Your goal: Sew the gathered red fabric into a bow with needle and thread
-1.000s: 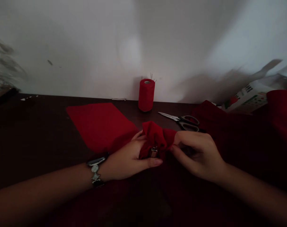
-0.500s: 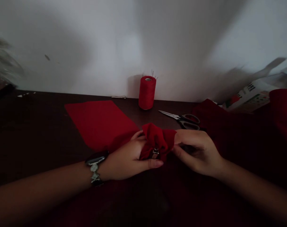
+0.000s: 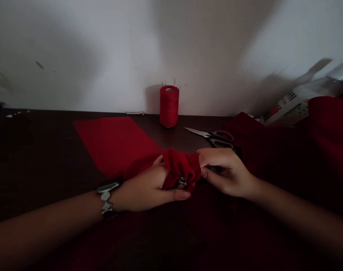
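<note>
Bunched red fabric (image 3: 181, 163) is gripped by my left hand (image 3: 151, 188), whose thumb lies along its lower edge. A small metallic piece (image 3: 182, 181) shows at the front of the bunch. My right hand (image 3: 230, 173) pinches at the fabric's right edge with thumb and index finger; whether a needle is between them is too dark to tell. A flat red cloth piece (image 3: 115, 143) spreads on the table behind my left hand. Scissors (image 3: 208, 134) lie partly open behind my right hand.
A red thread spool (image 3: 169, 107) with several needles on top stands near the wall. A small pale strip (image 3: 135, 113) lies left of it. More dark red fabric (image 3: 273, 150) and a white printed box (image 3: 287, 109) are at the right.
The view has shifted slightly, so the scene sits further left. My right fingers have changed position a little at the fabric's edge; both hands keep their hold.
</note>
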Motion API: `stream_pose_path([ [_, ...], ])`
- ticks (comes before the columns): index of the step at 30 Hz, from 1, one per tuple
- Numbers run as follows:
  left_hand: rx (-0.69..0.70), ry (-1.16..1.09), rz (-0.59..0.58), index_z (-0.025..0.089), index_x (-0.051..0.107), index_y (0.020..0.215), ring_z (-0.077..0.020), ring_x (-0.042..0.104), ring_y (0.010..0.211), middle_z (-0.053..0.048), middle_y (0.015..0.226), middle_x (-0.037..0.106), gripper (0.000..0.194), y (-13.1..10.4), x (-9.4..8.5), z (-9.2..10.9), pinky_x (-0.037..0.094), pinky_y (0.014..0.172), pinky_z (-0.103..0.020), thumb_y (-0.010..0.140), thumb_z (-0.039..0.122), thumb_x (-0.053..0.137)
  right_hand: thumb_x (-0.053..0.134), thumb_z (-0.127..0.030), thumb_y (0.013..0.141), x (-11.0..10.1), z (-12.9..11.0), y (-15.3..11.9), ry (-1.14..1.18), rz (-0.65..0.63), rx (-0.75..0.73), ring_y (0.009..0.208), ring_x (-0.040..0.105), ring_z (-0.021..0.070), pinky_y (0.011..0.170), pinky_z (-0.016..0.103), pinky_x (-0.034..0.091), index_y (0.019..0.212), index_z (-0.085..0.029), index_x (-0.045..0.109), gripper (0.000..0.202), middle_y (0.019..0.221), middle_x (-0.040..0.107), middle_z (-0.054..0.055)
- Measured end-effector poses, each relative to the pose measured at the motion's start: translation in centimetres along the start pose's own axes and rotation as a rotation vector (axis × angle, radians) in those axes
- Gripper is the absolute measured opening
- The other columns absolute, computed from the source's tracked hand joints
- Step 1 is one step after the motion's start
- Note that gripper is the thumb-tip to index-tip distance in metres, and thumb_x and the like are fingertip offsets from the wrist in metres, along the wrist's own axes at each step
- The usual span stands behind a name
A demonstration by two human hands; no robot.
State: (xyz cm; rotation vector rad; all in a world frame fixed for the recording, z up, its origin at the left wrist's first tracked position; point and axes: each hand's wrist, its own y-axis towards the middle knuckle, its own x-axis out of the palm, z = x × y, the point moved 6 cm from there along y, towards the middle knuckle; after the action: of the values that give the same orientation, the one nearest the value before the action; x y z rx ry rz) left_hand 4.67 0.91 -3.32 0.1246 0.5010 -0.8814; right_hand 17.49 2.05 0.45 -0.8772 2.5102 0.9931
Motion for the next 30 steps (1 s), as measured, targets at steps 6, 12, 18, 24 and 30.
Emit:
stream_pose_path([
  [6, 0.007, -0.019, -0.018, 0.021, 0.059, 0.113, -0.0205, 0.056, 0.105, -0.001, 0.115, 0.065, 0.03, 0.0, 0.0, 0.2, 0.016, 0.115, -0.043, 0.089, 0.039, 0.057, 0.051, -0.007, 0.086, 0.1, 0.0, -0.1, 0.007, 0.02, 0.014, 0.059, 0.049, 0.0078, 0.058, 0.018, 0.041, 0.07, -0.014, 0.054, 0.018, 0.065, 0.054, 0.0],
  [12, -0.016, -0.018, -0.026, 0.019, 0.061, 0.103, -0.0226, 0.055, 0.108, -0.003, 0.104, 0.066, 0.028, -0.1, -0.1, 0.0, 0.022, 0.113, -0.042, 0.089, 0.043, 0.056, 0.051, -0.015, 0.09, 0.1, 0.7, -0.2, 0.048, -0.026, 0.091, 0.059, 0.053, 0.0099, 0.056, 0.021, 0.043, 0.071, -0.014, 0.057, 0.02, 0.067, 0.059, 0.002],
  [18, 0.005, -0.046, -0.049, 0.02, 0.061, 0.104, -0.0202, 0.056, 0.106, -0.002, 0.106, 0.066, 0.025, -0.1, 0.0, 0.2, 0.021, 0.114, -0.04, 0.09, 0.04, 0.056, 0.053, -0.024, 0.091, 0.0, 1.3, -0.4, 0.067, -0.037, 0.126, 0.058, 0.053, 0.0103, 0.055, 0.021, 0.042, 0.07, -0.013, 0.058, 0.025, 0.065, 0.058, 0.002],
  [24, -0.011, -0.019, -0.06, 0.019, 0.06, 0.108, -0.0219, 0.055, 0.107, -0.004, 0.109, 0.065, 0.03, -0.2, 0.0, 0.0, 0.028, 0.11, -0.04, 0.09, 0.042, 0.055, 0.053, -0.019, 0.091, -0.2, 1.0, -0.2, 0.075, -0.037, 0.069, 0.06, 0.052, 0.0097, 0.057, 0.021, 0.042, 0.071, -0.013, 0.058, 0.021, 0.066, 0.057, 0.002],
  [30, -0.06, -0.034, -0.077, 0.019, 0.057, 0.116, -0.0232, 0.055, 0.109, -0.007, 0.117, 0.061, 0.039, -0.4, 0.1, -0.6, 0.033, 0.107, -0.04, 0.088, 0.045, 0.057, 0.054, -0.015, 0.09, -0.2, 0.8, -0.2, 0.081, -0.031, 0.021, 0.062, 0.052, 0.0091, 0.06, 0.021, 0.043, 0.072, -0.014, 0.058, 0.018, 0.067, 0.057, 0.001],
])
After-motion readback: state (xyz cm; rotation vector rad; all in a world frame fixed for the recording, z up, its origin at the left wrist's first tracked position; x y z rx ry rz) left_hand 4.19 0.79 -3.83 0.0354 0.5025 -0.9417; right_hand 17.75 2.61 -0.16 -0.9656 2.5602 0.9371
